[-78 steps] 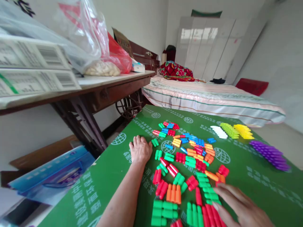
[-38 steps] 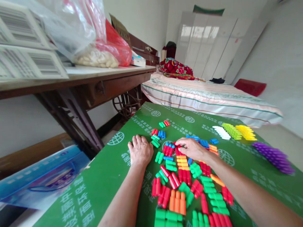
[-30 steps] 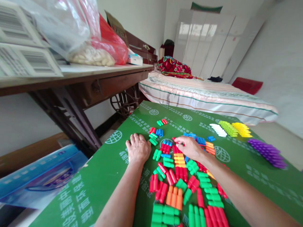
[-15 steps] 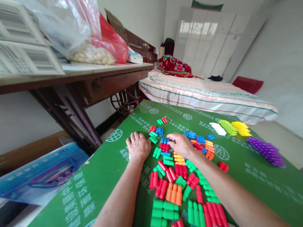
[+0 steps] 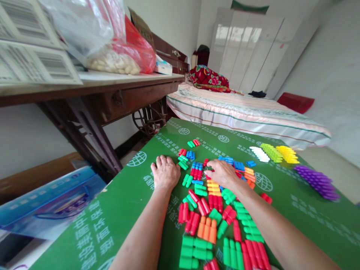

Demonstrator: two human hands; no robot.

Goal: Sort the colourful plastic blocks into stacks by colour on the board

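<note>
My left hand [image 5: 165,173] lies on the green tabletop [image 5: 126,202], fingers slightly apart and nothing in them. To its right are small green plastic blocks [image 5: 183,162] and a red-and-blue block group [image 5: 196,171]. My right hand [image 5: 223,173] hovers low just right of that group, thumb and index finger apart. A small red block [image 5: 206,162] sits at the tip of its index finger. Under and behind this hand are blue blocks [image 5: 239,166] and orange ones [image 5: 249,171], partly covered. Yellow-orange and red blocks [image 5: 215,189] lie just below the palm.
Toward me spread many red, green and orange blocks [image 5: 207,229]. At the right edge stand white [image 5: 260,154], lime [image 5: 271,153], yellow [image 5: 287,154] and purple [image 5: 317,182] groups. A sewing-machine table [image 5: 135,93] with bags borders the left; a bed [image 5: 242,108] lies beyond.
My right hand has drawn slightly right, off the red-and-blue group, and a small red block now shows at its fingertips. The left hand stays put. The view has shifted slightly.
</note>
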